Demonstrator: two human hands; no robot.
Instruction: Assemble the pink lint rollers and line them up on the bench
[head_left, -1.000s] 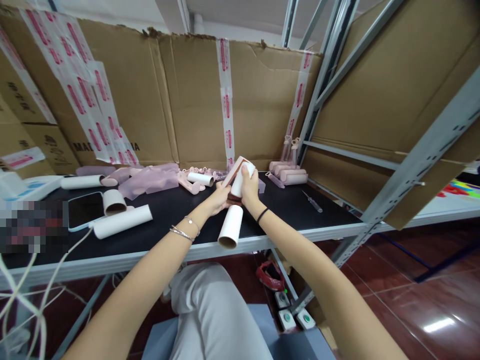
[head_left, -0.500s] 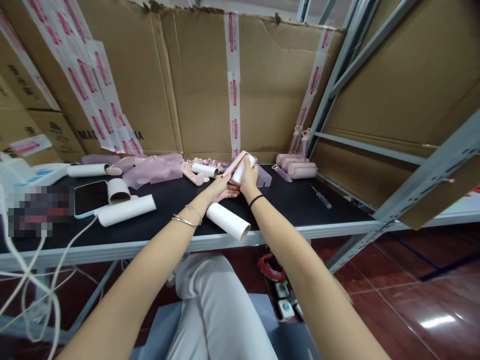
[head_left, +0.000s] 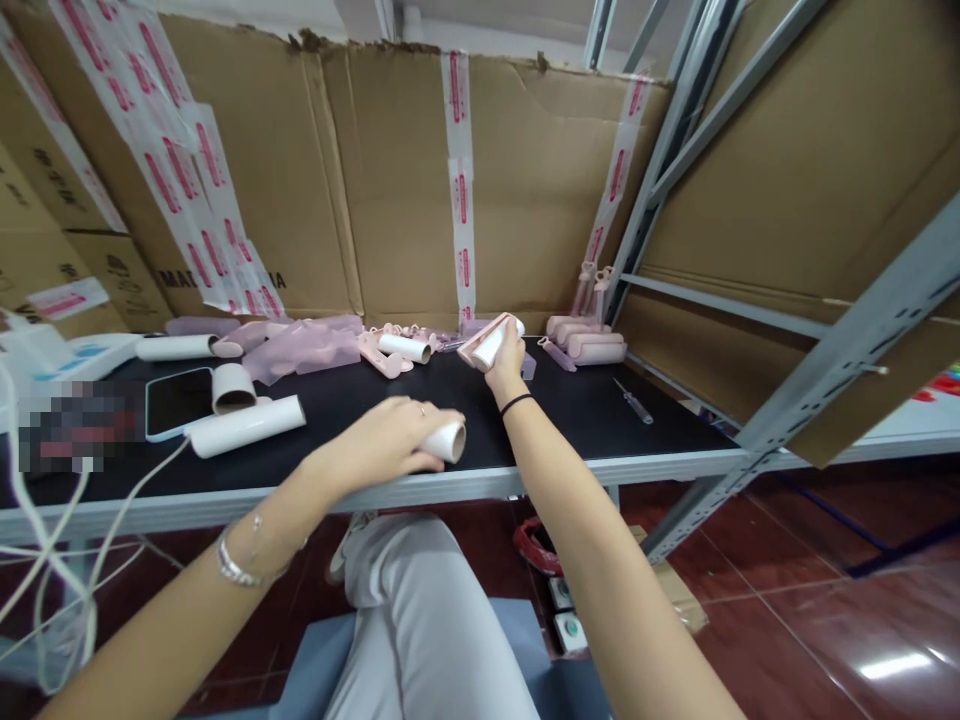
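Note:
My left hand point(head_left: 386, 440) is wrapped over a white tube point(head_left: 447, 441) lying near the table's front edge; only the tube's open right end shows. Farther back, my right hand point(head_left: 508, 358) grips a white tube with a pink plastic part point(head_left: 480, 335) along its far side, held tilted just above the black table top. Whether the two pieces are joined I cannot tell. Left of that, another white tube point(head_left: 401, 347) lies beside pink plastic parts point(head_left: 380, 355).
Pink rounded pieces point(head_left: 592, 345) and a screwdriver point(head_left: 636, 402) lie at the right. To the left are a purple translucent bag point(head_left: 307, 348), a phone point(head_left: 178, 402), a white cylinder point(head_left: 247, 426) and cables. A cardboard sheet point(head_left: 397, 180) closes off the back; a metal frame point(head_left: 750, 430) stands right.
My left hand has let go of the pink part and come back toward me onto the loose tube, shifting it slightly. My right hand keeps the tube and pink part, now turned flatter.

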